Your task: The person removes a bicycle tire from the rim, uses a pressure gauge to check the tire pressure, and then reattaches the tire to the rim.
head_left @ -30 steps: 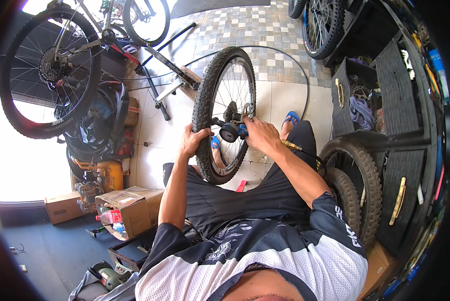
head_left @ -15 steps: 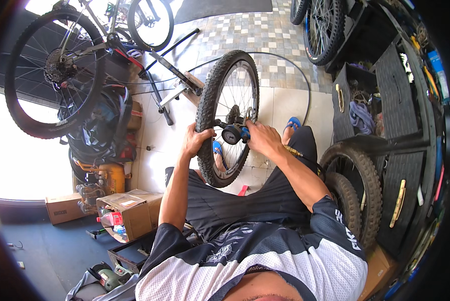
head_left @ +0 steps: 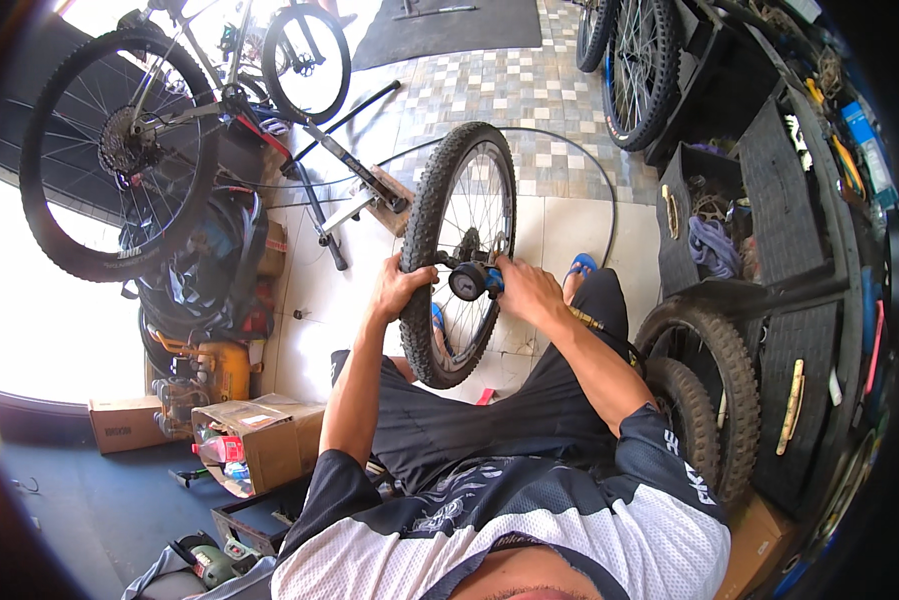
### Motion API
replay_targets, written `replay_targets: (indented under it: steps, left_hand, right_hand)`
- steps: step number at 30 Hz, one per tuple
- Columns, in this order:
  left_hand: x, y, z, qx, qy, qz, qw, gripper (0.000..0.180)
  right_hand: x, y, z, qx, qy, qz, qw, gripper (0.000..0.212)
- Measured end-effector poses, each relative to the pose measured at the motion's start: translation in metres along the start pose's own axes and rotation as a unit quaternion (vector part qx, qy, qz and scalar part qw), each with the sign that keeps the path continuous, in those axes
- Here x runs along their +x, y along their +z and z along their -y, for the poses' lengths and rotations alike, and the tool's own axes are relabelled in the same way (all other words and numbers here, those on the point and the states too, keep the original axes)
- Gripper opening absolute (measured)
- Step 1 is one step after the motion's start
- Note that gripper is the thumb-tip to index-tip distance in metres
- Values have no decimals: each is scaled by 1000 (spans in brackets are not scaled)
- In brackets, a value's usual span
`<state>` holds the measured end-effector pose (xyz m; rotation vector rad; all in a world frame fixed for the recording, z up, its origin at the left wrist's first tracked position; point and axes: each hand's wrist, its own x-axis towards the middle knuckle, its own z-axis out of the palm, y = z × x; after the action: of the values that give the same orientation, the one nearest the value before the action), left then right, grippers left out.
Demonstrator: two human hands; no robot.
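Observation:
A bicycle wheel (head_left: pixel 431 210) with a black knobbly tyre stands upright between my knees. My left hand (head_left: pixel 401 288) is closed around the tyre's left side, its thumb across toward the rim. In my right hand (head_left: pixel 531 292) is a blue tyre inflator gun (head_left: pixel 494 283), held beside the spokes. Its round black gauge (head_left: pixel 467 281) faces up toward me. A short piece runs from the gauge to the rim near my left thumb; whether it sits on the valve I cannot tell. A brass-coloured hose fitting (head_left: pixel 585 319) shows below my right wrist.
A black air hose (head_left: pixel 599 165) curves over the tiled floor beyond the wheel. A bicycle (head_left: pixel 119 150) is raised at the far left, by a stand (head_left: pixel 334 215). Cardboard box (head_left: pixel 279 440) and orange compressor (head_left: pixel 224 370) are left; loose tyres (head_left: pixel 734 400) and black drawers (head_left: pixel 794 370) right.
The view has shifted slightly, so the wheel and floor appear a little lower. Both hands keep their grips; the gauge stays beside the rim.

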<state>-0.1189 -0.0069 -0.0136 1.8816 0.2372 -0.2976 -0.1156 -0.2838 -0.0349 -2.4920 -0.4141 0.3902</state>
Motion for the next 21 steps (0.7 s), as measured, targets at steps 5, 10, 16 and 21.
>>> replay_targets:
  steps: [5, 10, 16, 21]
  left_hand:
    - [-3, 21, -38, 229, 74, -131, 962, 63]
    - [1, 53, -43, 323, 39, -240, 914, 70]
    - [5, 50, -35, 332, 101, -256, 902, 58]
    - [6, 49, -36, 331, 117, -254, 901, 59]
  right_hand:
    - [4, -4, -5, 6, 25, 5, 1000, 52]
    - [4, -3, -3, 5, 23, 3, 1000, 55]
    - [3, -11, -1, 5, 26, 18, 999, 52]
    - [4, -7, -3, 7, 23, 10, 1000, 53]
